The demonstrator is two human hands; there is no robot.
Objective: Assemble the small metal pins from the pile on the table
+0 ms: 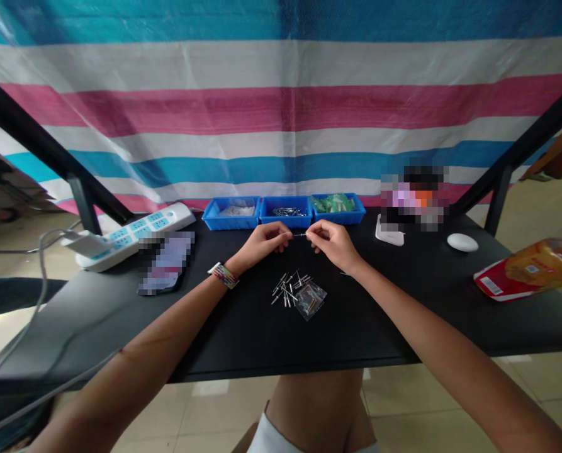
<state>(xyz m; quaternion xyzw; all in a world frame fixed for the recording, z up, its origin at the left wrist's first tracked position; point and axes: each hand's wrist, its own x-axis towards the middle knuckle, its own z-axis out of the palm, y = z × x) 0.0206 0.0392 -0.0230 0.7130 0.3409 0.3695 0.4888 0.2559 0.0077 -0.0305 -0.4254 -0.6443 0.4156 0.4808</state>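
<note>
Between my fingertips, just in front of the blue bins, is a thin metal pin that looks like a blind rivet (300, 235). My left hand (265, 244) pinches its left end, while my right hand (333, 243) is closed on the right end. Nearer to me, a loose heap of similar rivets (285, 290) lies on the black table (243, 340). A small clear plastic bag (311, 300) with brownish pieces inside touches the heap's right side. One more thin pin (344, 274) lies by my right wrist.
Three blue bins hold clear bags (237, 209), metal pins (285, 212) and green packets (335, 202). Left are a power strip (139, 236) and a blurred phone (167, 264). Right are a white case (389, 231), a white mouse-like object (462, 243) and a red-and-yellow container (528, 270).
</note>
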